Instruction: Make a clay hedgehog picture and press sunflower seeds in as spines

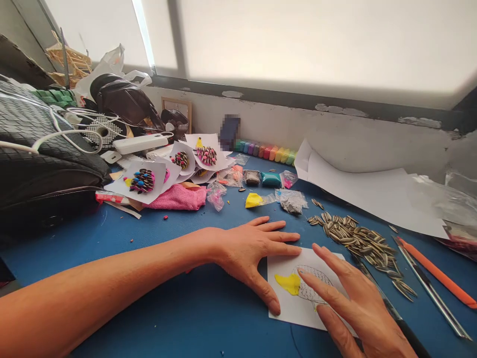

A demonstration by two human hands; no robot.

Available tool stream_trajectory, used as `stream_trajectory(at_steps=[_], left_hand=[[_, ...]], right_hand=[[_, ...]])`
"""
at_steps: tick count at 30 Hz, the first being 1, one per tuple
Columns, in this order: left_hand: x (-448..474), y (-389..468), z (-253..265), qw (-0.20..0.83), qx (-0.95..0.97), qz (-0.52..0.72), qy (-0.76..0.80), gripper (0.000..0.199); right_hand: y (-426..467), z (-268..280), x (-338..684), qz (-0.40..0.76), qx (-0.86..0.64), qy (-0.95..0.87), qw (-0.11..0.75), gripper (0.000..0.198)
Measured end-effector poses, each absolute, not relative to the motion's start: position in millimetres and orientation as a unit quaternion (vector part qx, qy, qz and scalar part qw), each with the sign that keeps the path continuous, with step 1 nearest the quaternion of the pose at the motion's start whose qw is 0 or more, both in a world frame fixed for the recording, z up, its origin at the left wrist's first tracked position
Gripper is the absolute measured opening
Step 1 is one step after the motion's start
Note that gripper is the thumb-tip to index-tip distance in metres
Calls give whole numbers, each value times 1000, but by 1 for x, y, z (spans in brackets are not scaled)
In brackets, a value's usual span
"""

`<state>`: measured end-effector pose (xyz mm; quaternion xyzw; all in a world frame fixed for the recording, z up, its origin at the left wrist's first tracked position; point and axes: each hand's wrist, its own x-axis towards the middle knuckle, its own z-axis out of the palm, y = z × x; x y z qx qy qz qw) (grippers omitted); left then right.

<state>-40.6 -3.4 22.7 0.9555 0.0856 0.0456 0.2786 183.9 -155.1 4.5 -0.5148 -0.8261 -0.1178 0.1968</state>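
Fingers (pixel 283 248) spread wide on left hand (pixel 244 248), touching paper (pixel 294 311).

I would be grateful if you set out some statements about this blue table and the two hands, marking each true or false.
1. The left hand has its fingers spread and its thumb over the edge of the white paper. True.
2. The yellow patch covers the whole drawn outline. False: the yellow patch is at the outline's left end, and much of the outline shows bare.
3. The striped seeds lie in a loose pile on the blue table. True.
4. The right hand is gripping the orange stick. False: the orange stick lies on the table, apart from the right hand.
5. The pink cloth is to the right of the seeds. False: the pink cloth is to their left.
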Motion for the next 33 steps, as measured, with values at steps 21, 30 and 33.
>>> stream_trajectory(at_steps=[21,30,33], left_hand=[[-44,-1,28,367,921,59,112,82],[-44,11,19,345,849,312,252,26],[-44,17,9,287,853,354,254,18]], right_hand=[[-165,33,198,-9,-598,-711,369,12],[-160,34,207,31,-615,-695,370,19],[-162,29,206,33,-615,-690,380,23]])
